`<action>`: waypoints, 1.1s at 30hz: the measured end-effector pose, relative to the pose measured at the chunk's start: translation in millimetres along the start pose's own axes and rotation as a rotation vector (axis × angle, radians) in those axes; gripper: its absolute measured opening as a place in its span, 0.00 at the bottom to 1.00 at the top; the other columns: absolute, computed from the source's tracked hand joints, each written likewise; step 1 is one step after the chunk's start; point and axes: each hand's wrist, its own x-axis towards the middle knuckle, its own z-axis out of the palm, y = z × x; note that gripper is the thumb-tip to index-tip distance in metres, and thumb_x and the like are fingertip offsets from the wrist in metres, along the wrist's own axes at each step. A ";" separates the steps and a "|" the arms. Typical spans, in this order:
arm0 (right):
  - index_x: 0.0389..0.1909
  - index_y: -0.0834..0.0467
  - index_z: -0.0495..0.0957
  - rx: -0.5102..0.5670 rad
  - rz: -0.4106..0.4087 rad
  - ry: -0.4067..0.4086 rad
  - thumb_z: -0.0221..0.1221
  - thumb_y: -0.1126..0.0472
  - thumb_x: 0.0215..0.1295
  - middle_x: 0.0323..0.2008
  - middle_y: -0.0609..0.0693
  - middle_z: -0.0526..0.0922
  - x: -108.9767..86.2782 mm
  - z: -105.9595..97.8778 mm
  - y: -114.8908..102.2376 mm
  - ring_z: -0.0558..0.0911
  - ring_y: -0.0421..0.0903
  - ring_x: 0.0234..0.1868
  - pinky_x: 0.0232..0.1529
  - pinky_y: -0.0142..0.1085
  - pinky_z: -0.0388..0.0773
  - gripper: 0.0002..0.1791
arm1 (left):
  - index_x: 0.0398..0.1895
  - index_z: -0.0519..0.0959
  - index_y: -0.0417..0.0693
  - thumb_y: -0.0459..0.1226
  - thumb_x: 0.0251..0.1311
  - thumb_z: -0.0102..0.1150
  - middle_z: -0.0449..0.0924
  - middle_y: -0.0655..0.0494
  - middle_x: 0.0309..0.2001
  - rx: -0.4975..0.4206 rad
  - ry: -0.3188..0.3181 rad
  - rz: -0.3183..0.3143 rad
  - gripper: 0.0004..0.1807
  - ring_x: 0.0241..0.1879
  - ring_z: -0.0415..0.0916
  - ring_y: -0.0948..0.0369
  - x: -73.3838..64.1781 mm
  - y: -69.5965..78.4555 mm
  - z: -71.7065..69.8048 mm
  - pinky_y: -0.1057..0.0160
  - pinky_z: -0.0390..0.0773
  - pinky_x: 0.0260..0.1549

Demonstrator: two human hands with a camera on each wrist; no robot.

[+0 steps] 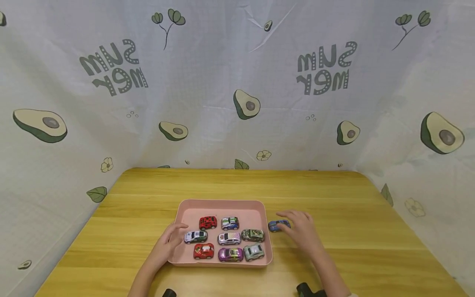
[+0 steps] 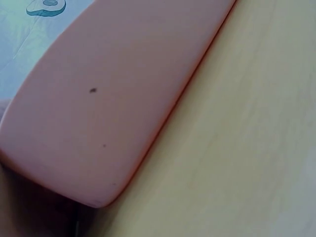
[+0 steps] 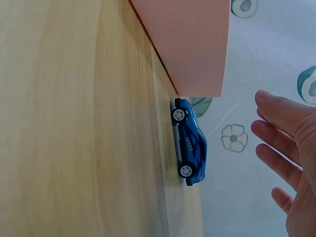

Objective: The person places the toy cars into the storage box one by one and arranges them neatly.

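Observation:
My left hand (image 1: 168,243) lies over the left rim of a pink tray (image 1: 222,203), index finger and thumb spread apart over the inside, near a white toy car (image 1: 195,236). In the left wrist view the outer wall of the tray (image 2: 123,98) fills much of the picture and hides most of that hand. On the table just right of the tray stands a blue toy car (image 3: 190,143) with "SPEED" on its side. My right hand (image 1: 299,229) hovers by this car, thumb and fingers parted, holding nothing; the right wrist view shows a gap between fingers (image 3: 276,136) and car.
Several toy cars stand in the tray, among them a spotted red one (image 1: 208,222), a purple one (image 1: 230,254) and a camouflage one (image 1: 253,235). The wooden table (image 1: 334,198) meets a printed curtain (image 1: 208,82) at its back and sides.

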 end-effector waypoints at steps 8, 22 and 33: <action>0.45 0.55 0.79 0.007 0.023 -0.002 0.64 0.57 0.52 0.47 0.55 0.81 -0.2 -3.3 5.0 0.75 0.58 0.51 0.57 0.57 0.58 0.17 | 0.37 0.76 0.41 0.34 0.61 0.49 0.42 0.32 0.69 0.031 -0.018 -0.020 0.08 0.67 0.37 0.33 -2.6 0.5 -1.4 0.29 0.42 0.58; 0.46 0.56 0.79 0.019 0.045 0.011 0.62 0.57 0.54 0.47 0.56 0.80 -1.6 -6.4 10.9 0.74 0.59 0.52 0.57 0.58 0.57 0.18 | 0.40 0.82 0.47 0.44 0.61 0.51 0.44 0.29 0.68 0.160 -0.041 -0.028 0.14 0.67 0.39 0.33 0.0 4.4 -4.6 0.30 0.42 0.59; 0.47 0.56 0.78 0.038 0.076 -0.006 0.61 0.56 0.55 0.47 0.57 0.80 -1.2 -7.4 14.1 0.73 0.59 0.53 0.57 0.58 0.56 0.18 | 0.42 0.80 0.51 0.45 0.62 0.50 0.40 0.33 0.70 0.182 -0.096 -0.044 0.13 0.68 0.37 0.34 1.5 6.9 -6.4 0.30 0.42 0.60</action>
